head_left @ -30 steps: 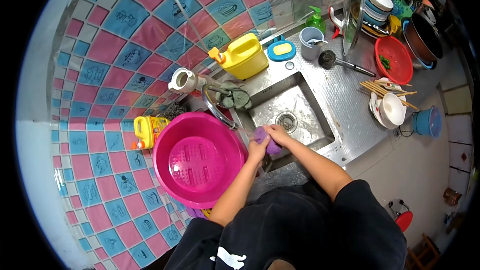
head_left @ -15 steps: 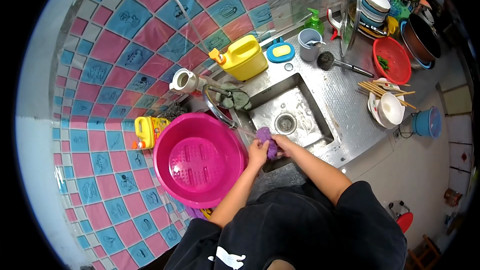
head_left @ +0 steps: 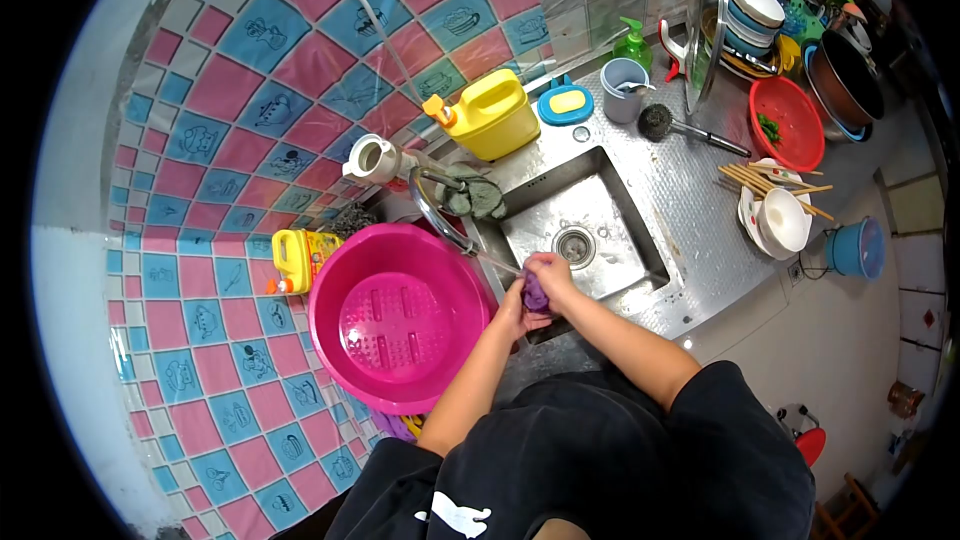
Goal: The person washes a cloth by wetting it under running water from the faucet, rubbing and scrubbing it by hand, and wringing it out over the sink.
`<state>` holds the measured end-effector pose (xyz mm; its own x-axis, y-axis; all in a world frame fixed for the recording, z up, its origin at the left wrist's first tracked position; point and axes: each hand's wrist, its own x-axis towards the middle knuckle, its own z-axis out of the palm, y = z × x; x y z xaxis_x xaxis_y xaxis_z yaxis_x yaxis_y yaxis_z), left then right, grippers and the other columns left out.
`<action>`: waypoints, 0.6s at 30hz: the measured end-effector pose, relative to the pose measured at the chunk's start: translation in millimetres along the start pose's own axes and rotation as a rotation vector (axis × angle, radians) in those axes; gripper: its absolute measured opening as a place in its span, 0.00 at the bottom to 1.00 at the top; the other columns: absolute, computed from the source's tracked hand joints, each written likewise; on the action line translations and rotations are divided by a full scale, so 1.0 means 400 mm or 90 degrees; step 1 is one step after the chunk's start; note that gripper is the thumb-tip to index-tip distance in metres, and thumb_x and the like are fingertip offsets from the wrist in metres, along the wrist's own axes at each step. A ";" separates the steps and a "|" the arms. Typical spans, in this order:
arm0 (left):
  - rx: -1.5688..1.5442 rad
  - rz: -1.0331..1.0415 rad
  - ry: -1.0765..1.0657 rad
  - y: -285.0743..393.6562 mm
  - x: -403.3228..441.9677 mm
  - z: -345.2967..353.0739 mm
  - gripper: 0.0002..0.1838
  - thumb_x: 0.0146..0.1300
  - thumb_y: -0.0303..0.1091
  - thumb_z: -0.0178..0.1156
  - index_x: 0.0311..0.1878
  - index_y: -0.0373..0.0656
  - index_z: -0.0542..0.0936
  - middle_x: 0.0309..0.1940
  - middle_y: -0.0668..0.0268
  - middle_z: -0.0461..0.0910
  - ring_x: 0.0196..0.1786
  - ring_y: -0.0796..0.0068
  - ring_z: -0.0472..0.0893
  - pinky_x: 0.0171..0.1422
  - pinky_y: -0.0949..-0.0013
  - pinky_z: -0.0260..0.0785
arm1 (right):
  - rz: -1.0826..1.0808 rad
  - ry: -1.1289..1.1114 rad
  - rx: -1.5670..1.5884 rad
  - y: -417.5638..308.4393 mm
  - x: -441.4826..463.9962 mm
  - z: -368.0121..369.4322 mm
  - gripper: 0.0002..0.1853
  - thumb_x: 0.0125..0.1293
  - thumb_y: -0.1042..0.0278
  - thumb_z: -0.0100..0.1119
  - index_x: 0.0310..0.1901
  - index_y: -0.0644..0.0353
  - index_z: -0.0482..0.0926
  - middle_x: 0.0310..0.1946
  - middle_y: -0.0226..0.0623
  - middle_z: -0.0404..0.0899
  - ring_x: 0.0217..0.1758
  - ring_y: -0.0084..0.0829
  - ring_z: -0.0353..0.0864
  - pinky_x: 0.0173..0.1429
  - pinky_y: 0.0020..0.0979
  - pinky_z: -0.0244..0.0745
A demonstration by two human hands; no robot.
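Observation:
A bunched purple cloth [head_left: 535, 292] is gripped between my two hands over the near left part of the steel sink [head_left: 640, 240]. My left hand [head_left: 513, 312] cups it from the left and below. From above and to the right, my right hand [head_left: 551, 278] closes over it. A thin stream of water runs from the curved faucet [head_left: 440, 215] down to the cloth and my hands. Part of the cloth is hidden by my fingers. The drain [head_left: 574, 246] shows just beyond my right hand.
Left of the sink stands a large pink basin [head_left: 400, 320]. A grey-green cloth [head_left: 475, 195] lies behind the faucet. Along the back are a yellow jug [head_left: 495, 115], a soap dish [head_left: 566, 103] and a grey cup [head_left: 622, 90]. Bowls [head_left: 782, 222] and chopsticks [head_left: 760, 180] sit at right.
The purple cloth has been squeezed into a smaller bundle. My right hand has shifted up over it, and my left hand has moved slightly down beneath it.

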<state>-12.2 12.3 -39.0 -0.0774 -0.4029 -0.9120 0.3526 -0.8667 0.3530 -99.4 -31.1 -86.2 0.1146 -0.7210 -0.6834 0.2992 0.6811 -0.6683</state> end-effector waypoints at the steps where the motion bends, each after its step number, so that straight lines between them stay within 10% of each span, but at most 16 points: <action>1: -0.140 -0.034 -0.074 0.002 0.007 -0.005 0.32 0.59 0.64 0.41 0.53 0.45 0.70 0.46 0.60 0.75 0.47 0.60 0.76 0.53 0.56 0.67 | -0.058 0.009 -0.027 -0.039 -0.067 0.027 0.10 0.50 0.68 0.62 0.31 0.65 0.77 0.27 0.38 0.78 0.31 0.29 0.76 0.37 0.30 0.71; 6: -0.335 0.250 -0.512 -0.090 0.150 -0.079 0.23 0.64 0.52 0.42 0.52 0.44 0.70 0.48 0.59 0.74 0.52 0.63 0.74 0.57 0.57 0.66 | -0.300 -0.053 -0.384 -0.041 -0.204 0.080 0.18 0.50 0.54 0.63 0.22 0.64 0.76 0.19 0.49 0.75 0.25 0.47 0.76 0.33 0.39 0.70; 11: -0.423 0.117 -0.424 -0.075 0.181 -0.083 0.18 0.66 0.43 0.42 0.51 0.40 0.70 0.47 0.57 0.73 0.52 0.62 0.73 0.56 0.56 0.67 | -0.449 0.024 -0.645 -0.042 -0.107 0.024 0.17 0.55 0.54 0.54 0.22 0.62 0.75 0.20 0.47 0.76 0.27 0.49 0.77 0.34 0.45 0.71; 13: -0.296 0.076 -0.102 -0.021 0.066 0.015 0.16 0.67 0.32 0.35 0.53 0.38 0.66 0.49 0.55 0.72 0.53 0.59 0.72 0.55 0.48 0.66 | -0.326 0.164 -0.616 -0.057 -0.046 -0.010 0.15 0.55 0.57 0.52 0.24 0.61 0.75 0.24 0.48 0.78 0.29 0.49 0.77 0.35 0.44 0.71; 16: -0.236 0.094 -0.080 0.002 -0.007 0.059 0.21 0.65 0.37 0.34 0.55 0.37 0.66 0.54 0.52 0.69 0.58 0.53 0.68 0.60 0.38 0.55 | -0.298 0.196 -0.629 -0.008 0.049 -0.063 0.16 0.56 0.54 0.53 0.27 0.62 0.76 0.28 0.48 0.78 0.32 0.44 0.78 0.37 0.39 0.72; 18: -0.217 0.078 -0.102 0.016 -0.022 0.058 0.23 0.65 0.42 0.34 0.55 0.38 0.66 0.53 0.53 0.70 0.58 0.52 0.68 0.60 0.37 0.54 | -0.134 0.035 -0.181 0.029 0.089 -0.065 0.17 0.56 0.52 0.55 0.31 0.62 0.77 0.30 0.46 0.78 0.34 0.37 0.78 0.39 0.32 0.71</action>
<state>-30.7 3.7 -23.9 -0.1504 -0.5613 -0.8138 0.6557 -0.6727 0.3428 -116.5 -45.7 -125.9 0.0253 -0.8464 -0.5320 0.0345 0.5326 -0.8457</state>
